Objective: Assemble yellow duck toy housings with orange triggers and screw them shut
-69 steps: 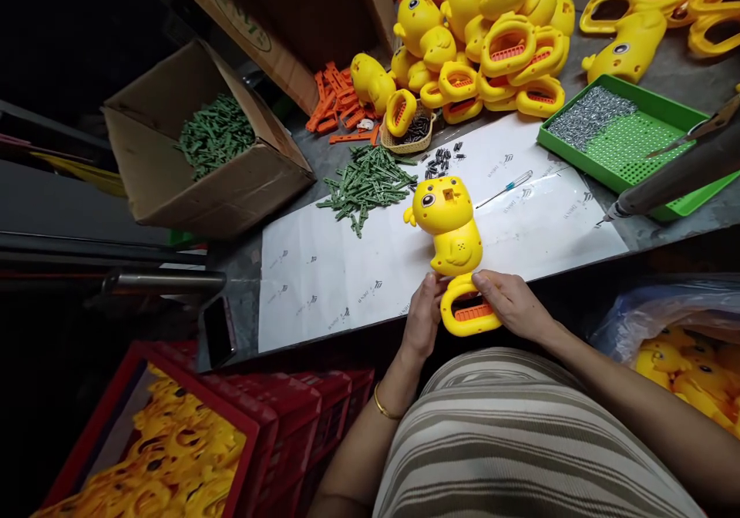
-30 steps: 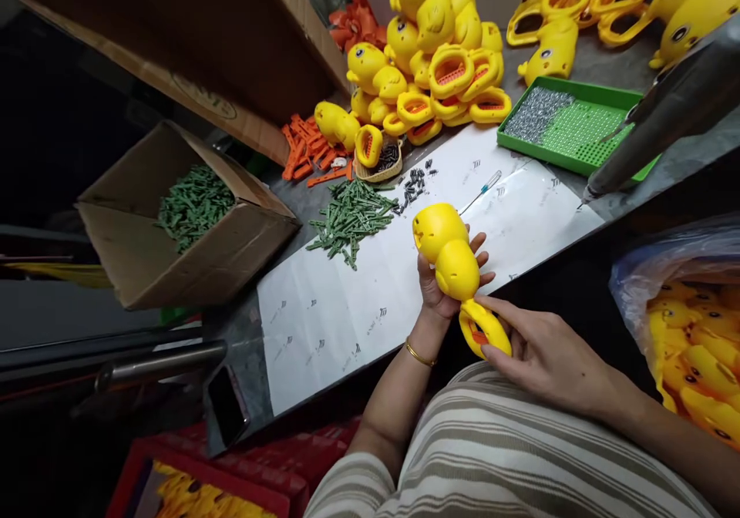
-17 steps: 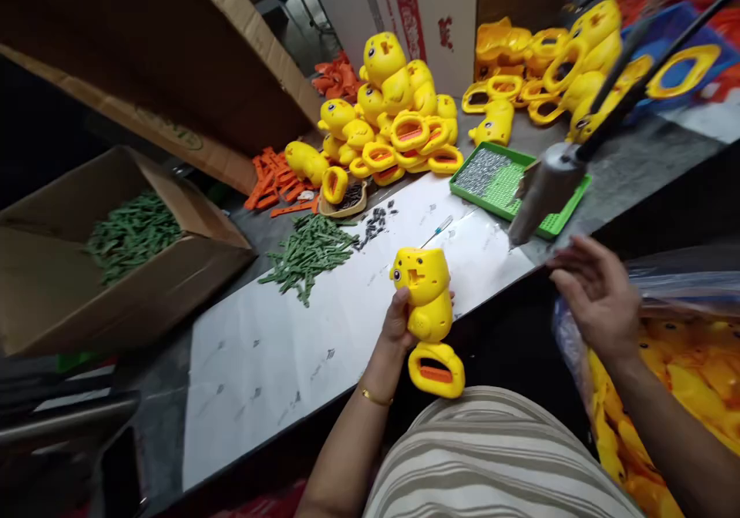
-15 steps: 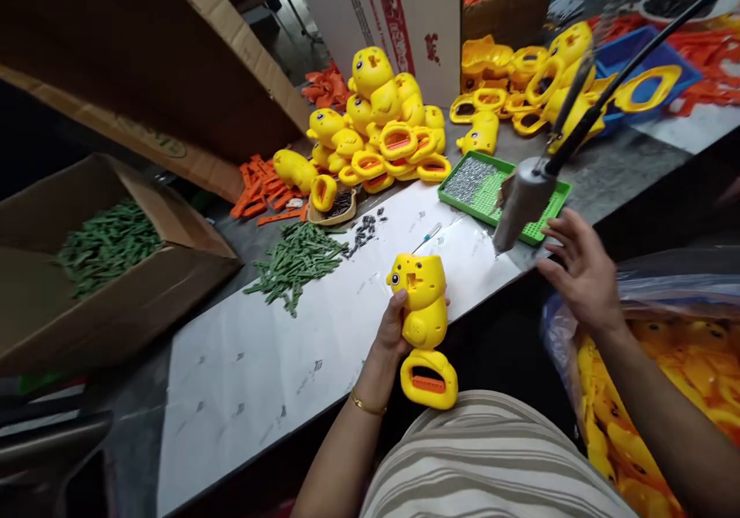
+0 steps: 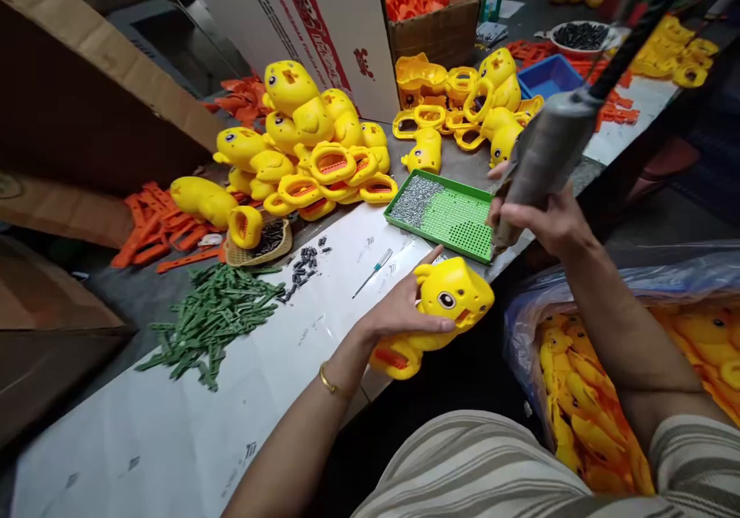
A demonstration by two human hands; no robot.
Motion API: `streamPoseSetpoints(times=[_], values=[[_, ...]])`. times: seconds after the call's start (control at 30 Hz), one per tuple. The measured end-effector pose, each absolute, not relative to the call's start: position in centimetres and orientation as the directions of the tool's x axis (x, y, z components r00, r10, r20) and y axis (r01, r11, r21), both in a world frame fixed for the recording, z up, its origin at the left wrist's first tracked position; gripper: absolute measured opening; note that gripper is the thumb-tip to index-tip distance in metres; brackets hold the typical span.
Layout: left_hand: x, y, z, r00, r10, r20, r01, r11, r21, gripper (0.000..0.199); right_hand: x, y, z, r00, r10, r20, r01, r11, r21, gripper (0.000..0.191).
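My left hand (image 5: pixel 401 306) is closed around a yellow plastic duck toy (image 5: pixel 456 294), which lies tilted on its side at the table's front edge. Its orange-lined handle shows below my palm. My right hand (image 5: pixel 549 217) grips the grey body of a hanging electric screwdriver (image 5: pixel 546 152), whose tip points down beside the green tray (image 5: pixel 462 229). Small silver screws (image 5: pixel 416 200) fill the left part of that tray. On the white sheet behind the duck lies a small hand screwdriver (image 5: pixel 374 271).
Left of my hands are green plastic strips (image 5: pixel 216 314) and small black parts (image 5: pixel 304 267). Yellow duck toys (image 5: pixel 301 109) are heaped at the back, near orange pieces (image 5: pixel 156 221). A lined container of yellow shells (image 5: pixel 578 395) stands at my right.
My right hand, open before, has taken hold of the electric screwdriver. My left hand has turned the duck from upright onto its side. The view has shifted to the right.
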State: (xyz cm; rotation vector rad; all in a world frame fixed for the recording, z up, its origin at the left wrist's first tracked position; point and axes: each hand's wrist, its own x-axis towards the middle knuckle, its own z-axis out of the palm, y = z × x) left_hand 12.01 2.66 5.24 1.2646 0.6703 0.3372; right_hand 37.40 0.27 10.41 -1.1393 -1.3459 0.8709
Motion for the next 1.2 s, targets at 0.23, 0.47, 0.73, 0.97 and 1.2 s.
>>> streamPoseSetpoints(times=[0.23,0.47,0.73,0.97,1.2], values=[[17.6,7.4,5.7,0.913,0.311,-0.264,0.258,0.060,0.964,0.055,39.3,1.5,9.5,0.452,0.811,0.371,0.180,0.325,-0.929,0.033],[16.6,6.9,5.2,0.921,0.336,-0.197,0.241,-0.093,0.966,0.044,39.5,1.1,9.6,0.380,0.825,0.418,0.122,0.403,-0.907,0.030],[10.0,3.6,3.8,0.827,0.409,-0.385,0.261,0.326,0.909,0.068,37.0,1.4,8.2,0.428,0.803,0.414,0.082,0.422,-0.903,0.028],[6.8,-1.9,1.2,0.563,0.643,-0.519,-0.284,0.741,0.609,0.061,35.7,2.2,7.1,0.459,0.755,0.468,-0.024,0.537,-0.843,0.020],[6.8,-4.9,-0.3,0.360,0.768,-0.530,-0.471,0.640,0.607,0.075,34.0,1.2,7.3,0.364,0.798,0.480,-0.056,0.534,-0.844,0.023]])
